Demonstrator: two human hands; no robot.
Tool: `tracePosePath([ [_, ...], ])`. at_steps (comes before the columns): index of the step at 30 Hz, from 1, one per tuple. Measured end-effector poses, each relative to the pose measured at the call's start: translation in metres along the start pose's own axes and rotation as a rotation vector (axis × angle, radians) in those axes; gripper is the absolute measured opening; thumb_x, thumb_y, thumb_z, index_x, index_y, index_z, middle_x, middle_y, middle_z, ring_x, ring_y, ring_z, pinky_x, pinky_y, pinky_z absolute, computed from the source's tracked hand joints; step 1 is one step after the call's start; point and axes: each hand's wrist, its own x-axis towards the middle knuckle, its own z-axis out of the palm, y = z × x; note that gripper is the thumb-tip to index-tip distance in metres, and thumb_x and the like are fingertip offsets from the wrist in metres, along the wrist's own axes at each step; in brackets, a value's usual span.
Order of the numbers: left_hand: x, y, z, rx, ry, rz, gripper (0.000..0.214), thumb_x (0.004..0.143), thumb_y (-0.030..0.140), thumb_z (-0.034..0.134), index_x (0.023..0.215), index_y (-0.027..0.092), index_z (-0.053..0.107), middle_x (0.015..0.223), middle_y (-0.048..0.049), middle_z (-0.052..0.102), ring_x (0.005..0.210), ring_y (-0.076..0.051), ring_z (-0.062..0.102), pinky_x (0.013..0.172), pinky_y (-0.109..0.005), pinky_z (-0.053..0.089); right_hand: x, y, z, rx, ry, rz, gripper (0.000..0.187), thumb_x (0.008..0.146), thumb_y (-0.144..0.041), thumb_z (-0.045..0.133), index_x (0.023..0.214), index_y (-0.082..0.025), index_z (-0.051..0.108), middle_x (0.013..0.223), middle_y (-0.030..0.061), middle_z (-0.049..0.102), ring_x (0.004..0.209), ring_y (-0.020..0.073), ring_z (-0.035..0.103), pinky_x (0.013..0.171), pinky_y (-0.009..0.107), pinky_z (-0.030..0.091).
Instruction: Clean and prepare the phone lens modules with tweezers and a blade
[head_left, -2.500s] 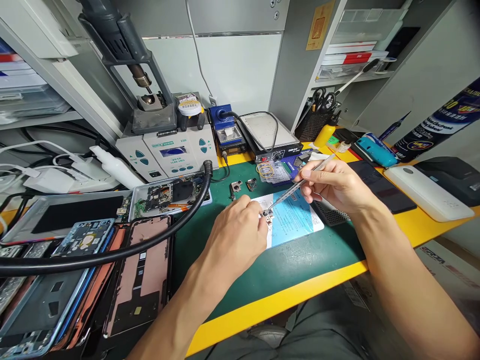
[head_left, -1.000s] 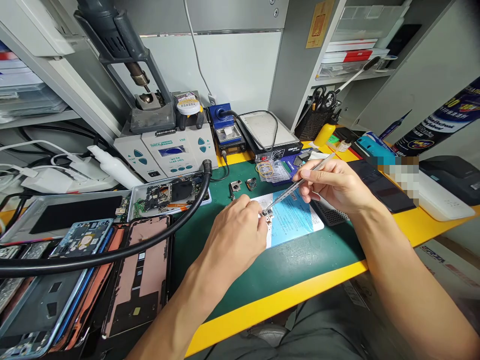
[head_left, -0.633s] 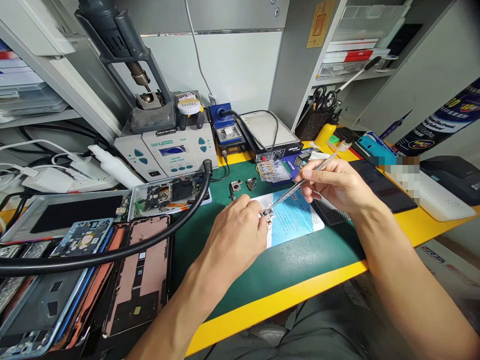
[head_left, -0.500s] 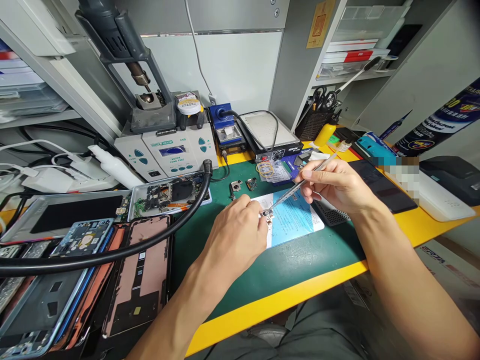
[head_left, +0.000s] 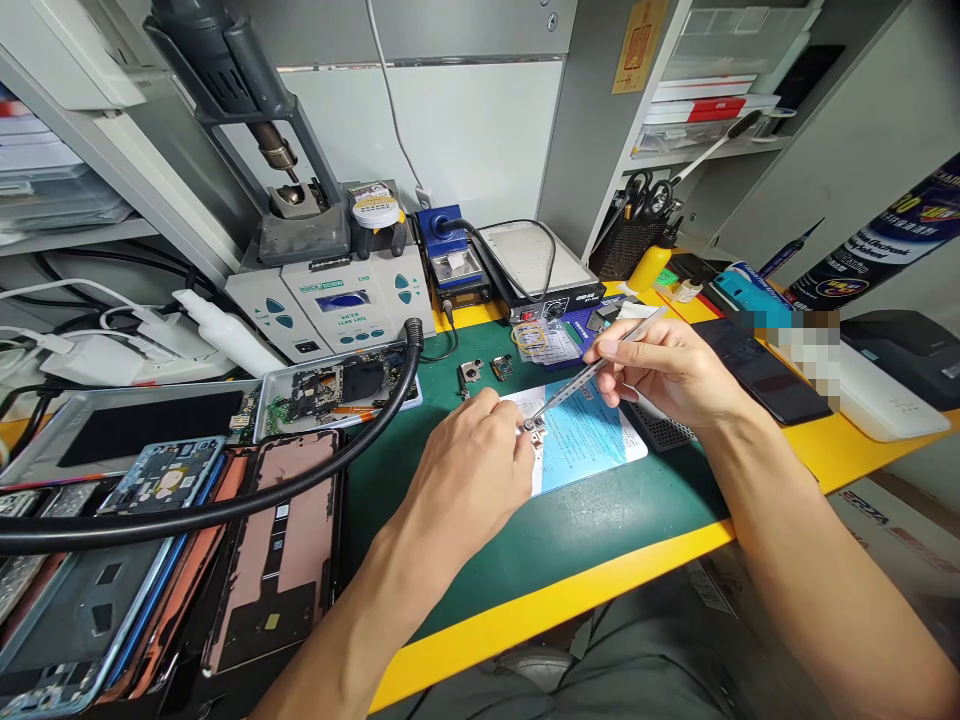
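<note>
Metal tweezers are pinched in my right hand, their tips pointing down and left. The tips touch or hover just over a small electronic part, perhaps a camera module. My left hand is closed around the near side of that part, and its own fingers hide most of the grip. Beneath lies a blue and white printed card on the green mat. Just beyond my left hand rest two small camera modules, one silver and one darker.
A thick black hose arches over opened phone housings on the left. Behind stand a hot-air station, a blue soldering station and a flat heating plate. A dark phone and a spray can are at right.
The tweezers' tips have shifted very slightly left and down at the part. Both hands are otherwise almost still, and the view has moved a little.
</note>
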Motion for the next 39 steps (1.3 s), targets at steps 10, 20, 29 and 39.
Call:
tracePosePath([
  [10,0.0005,0.0000,-0.0004,0.004,0.007,0.000,0.013,0.095,0.018,0.058,0.090,0.018,0.070,0.094,-0.0053,0.069,0.085,-0.022,0.069,0.074,-0.033,0.054,0.0003,0.0004,-0.0006,-0.020,0.018,-0.031,0.029,0.073,-0.044,0.089,0.069,-0.018,0.077,0.061,0.0054,0.069,0.046,0.0157,0.060,0.040,0.028,0.037],
  [20,-0.0004,0.0001,-0.0006,0.005,0.000,0.003,0.015,0.095,0.018,0.056,0.091,0.018,0.070,0.094,-0.0051,0.068,0.084,-0.022,0.068,0.072,-0.035,0.053,0.0006,-0.0017,-0.0028,0.004,0.034,-0.015,0.028,0.069,-0.041,0.092,0.069,-0.017,0.077,0.060,0.0055,0.068,0.046,0.0162,0.061,0.039,0.028,0.037],
  [29,-0.0002,-0.0002,-0.0010,0.003,-0.008,0.001,0.015,0.096,0.019,0.056,0.092,0.018,0.070,0.094,-0.0048,0.067,0.083,-0.022,0.067,0.071,-0.035,0.052,-0.0004,0.0005,-0.0036,0.040,0.009,-0.005,0.024,0.075,-0.035,0.087,0.072,-0.013,0.076,0.057,0.0056,0.068,0.047,0.0158,0.062,0.041,0.027,0.039],
  [39,-0.0003,-0.0006,0.0008,0.001,-0.003,-0.003,0.014,0.095,0.019,0.057,0.092,0.018,0.070,0.096,-0.0047,0.068,0.086,-0.022,0.068,0.073,-0.035,0.052,0.0010,0.0021,-0.0017,0.025,-0.028,-0.021,0.024,0.077,-0.037,0.085,0.074,-0.015,0.077,0.058,0.0065,0.070,0.046,0.0172,0.064,0.040,0.026,0.037],
])
